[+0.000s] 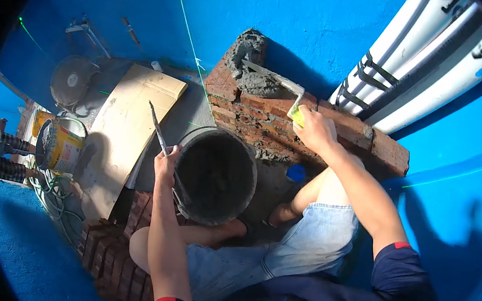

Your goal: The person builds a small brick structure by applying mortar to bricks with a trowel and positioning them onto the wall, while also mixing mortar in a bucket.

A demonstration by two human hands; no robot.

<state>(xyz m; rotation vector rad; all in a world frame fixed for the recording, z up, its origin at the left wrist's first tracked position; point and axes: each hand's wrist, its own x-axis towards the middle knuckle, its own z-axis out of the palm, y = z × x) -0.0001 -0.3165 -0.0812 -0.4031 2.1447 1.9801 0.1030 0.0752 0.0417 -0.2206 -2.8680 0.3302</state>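
My right hand (315, 128) grips the yellow handle of a trowel (277, 77), whose blade rests in grey mortar (259, 82) on a low brick wall (267, 124) against the blue wall. My left hand (167, 164) is closed round a long, thin metal tool (156, 125), its tip pointing up over a pale board and its lower end at the rim of a black bucket (245, 157). The bucket holds dark grey material and stands between my left hand and the brick wall.
White pipes (394, 61) strapped together stand at upper right. A pale board (132, 105), stacked bricks (107, 248), hoses (53, 199), a fan (72, 79) and a yellow bucket (64, 148) lie at left, beside a co-worker's checked sleeves (10, 169). A blue object (296, 172) is near my foot.
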